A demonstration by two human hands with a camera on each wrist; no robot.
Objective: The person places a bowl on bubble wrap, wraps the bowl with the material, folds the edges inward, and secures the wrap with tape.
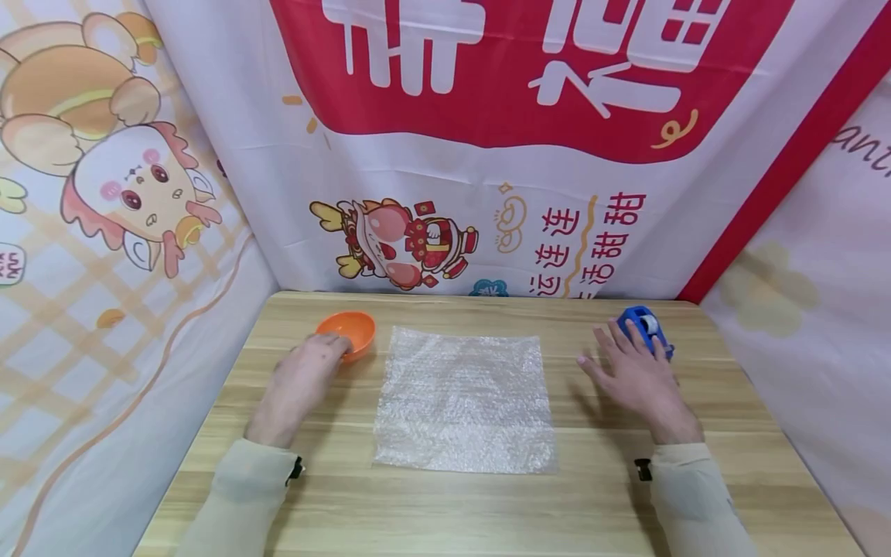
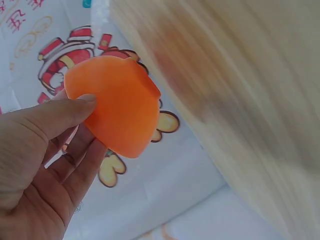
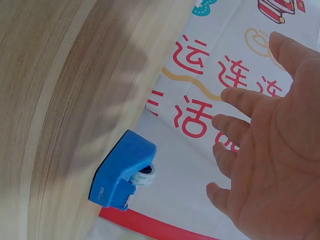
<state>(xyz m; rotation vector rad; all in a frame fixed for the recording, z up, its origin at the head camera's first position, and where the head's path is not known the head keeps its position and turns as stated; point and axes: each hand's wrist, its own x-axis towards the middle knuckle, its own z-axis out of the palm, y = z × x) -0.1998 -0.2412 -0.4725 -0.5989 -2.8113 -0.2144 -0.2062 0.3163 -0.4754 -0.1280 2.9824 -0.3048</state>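
My left hand (image 1: pixel 304 377) pinches the rim of an orange bowl (image 1: pixel 357 333) at the back left of the table. In the left wrist view the thumb lies on the outside of the bowl (image 2: pixel 117 105), while the other fingers reach over its far side. My right hand (image 1: pixel 639 377) hovers with spread fingers just in front of a blue tape dispenser (image 1: pixel 636 316). The right wrist view shows that hand (image 3: pixel 280 135) apart from the dispenser (image 3: pixel 122 170), which carries a roll of tape. Between the hands lies a flat sheet of bubble wrap (image 1: pixel 466 402).
The wood-grain table (image 1: pixel 473 514) ends at a printed white and red cloth (image 1: pixel 445 170) hanging behind it. Patterned cloth walls (image 1: pixel 104 325) stand along the left and right sides.
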